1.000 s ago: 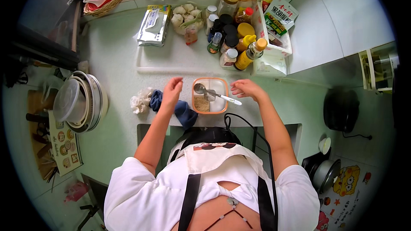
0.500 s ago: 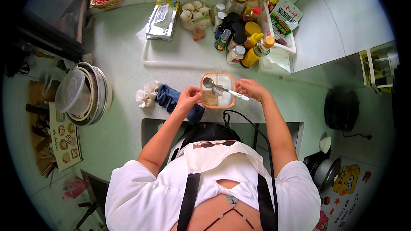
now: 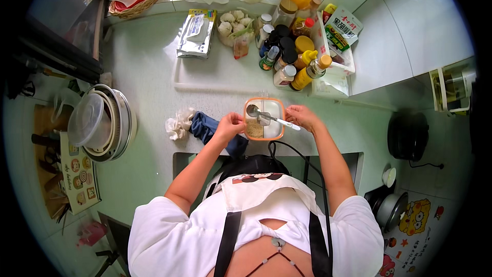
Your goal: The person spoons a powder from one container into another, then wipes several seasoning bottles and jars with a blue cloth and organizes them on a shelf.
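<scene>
Orange-rimmed container (image 3: 264, 139) sits between the two hands, on the counter (image 3: 148, 113). Left hand (image 3: 230, 125) is at its left rim, fingers curled, thumb and index nearly together, tips right at the edge. Right hand (image 3: 303, 117) is at its right rim, fingers bent, half closed, tips at the edge. Can't tell if either has a real grip.

Container is divided: tan granules in the near compartment on the left hand's side, white stuff on the right hand's side. Spoon (image 3: 279, 121) lies across the top, bowl toward the left hand, white handle sticking out past the rim just below the right fingers. Can't tell if they touch.

Blue cloth (image 3: 205, 127) lies just left of the left hand, partly behind that forearm; crumpled white cloth (image 3: 179, 124) next to it. Black cable (image 3: 307, 161) loops on the near side of the right hand.

Beyond both hands: white tray (image 3: 205, 81), wipes packet (image 3: 197, 36), bagged garlic (image 3: 233, 26), clustered bottles. Well left of the left hand: bowl stack with a clear lid (image 3: 89, 118). Well right of the right hand: black appliance (image 3: 407, 133), tiled wall, pot (image 3: 388, 210) nearer the person.
</scene>
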### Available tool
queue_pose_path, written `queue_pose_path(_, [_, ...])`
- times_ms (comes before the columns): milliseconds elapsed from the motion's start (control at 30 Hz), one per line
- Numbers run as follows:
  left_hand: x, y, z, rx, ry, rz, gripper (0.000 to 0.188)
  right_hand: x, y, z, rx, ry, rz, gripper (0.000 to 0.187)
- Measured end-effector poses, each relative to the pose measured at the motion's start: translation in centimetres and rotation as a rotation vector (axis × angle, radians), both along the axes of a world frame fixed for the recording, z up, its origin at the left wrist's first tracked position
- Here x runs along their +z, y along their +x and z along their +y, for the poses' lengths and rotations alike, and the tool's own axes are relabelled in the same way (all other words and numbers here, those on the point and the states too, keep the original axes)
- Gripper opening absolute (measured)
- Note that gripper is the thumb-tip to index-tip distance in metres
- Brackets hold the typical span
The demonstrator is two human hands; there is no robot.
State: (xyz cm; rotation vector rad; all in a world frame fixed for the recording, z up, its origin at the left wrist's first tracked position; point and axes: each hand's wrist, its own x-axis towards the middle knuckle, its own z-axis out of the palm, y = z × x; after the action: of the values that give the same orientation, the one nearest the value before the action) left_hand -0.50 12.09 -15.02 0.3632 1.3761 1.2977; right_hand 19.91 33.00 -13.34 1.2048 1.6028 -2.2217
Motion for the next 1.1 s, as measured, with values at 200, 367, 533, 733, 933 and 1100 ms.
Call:
queue_pose_path(200, [-0.3,0.0,-0.1,-0.051,0.001,-0.046,0.024,-0.9,0.2,0.0,0.010,0.042,0.004,0.024])
queue_pose_path(367, [1.0,0.2,0.0,-0.033,0.002,-0.211,0.025,0.5,-0.1,-1.7,-0.111,-0.168,0.006,0.040])
queue_pose_path(533, [0.5,-0.3,-0.4,-0.076,-0.010,-0.225,0.023,0.6,-0.6,-1.6,-0.056,-0.145,-0.036,0.043])
queue_pose_path(733, [3.8,-2.2,-0.7,-0.030,-0.094,-0.142,0.023,1.4,-2.9,-1.2,0.018,-0.135,-0.019,0.042])
queue_pose_path(933, [5.5,-4.8,-1.0,-0.019,-0.052,-0.077,0.024,5.3,-7.2,-1.1,0.075,-0.062,0.001,0.042])
queue_pose_path(1100, [4.9,-7.7,0.4,0.006,0.071,-0.070,0.023,5.9,-9.8,0.4,0.023,-0.113,0.137,0.045])
